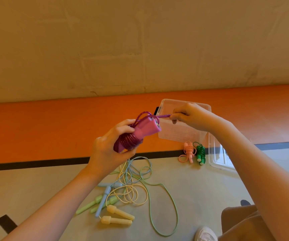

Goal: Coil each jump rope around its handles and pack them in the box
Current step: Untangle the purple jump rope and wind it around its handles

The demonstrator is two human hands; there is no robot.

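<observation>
Your left hand (111,146) grips the purple jump rope (136,134), handles together, cord coiled round their middle. Your right hand (192,117) pinches the free purple cord end, stretched taut between your hands. Clear box (183,136): on the floor just beyond and below your right hand. Pink coiled rope (189,151) and green coiled rope (200,153): side by side on the floor beside the box, below your right wrist. Loose blue, green and yellow ropes (131,186): tangled on the floor beneath your left hand, handles nearest you.
</observation>
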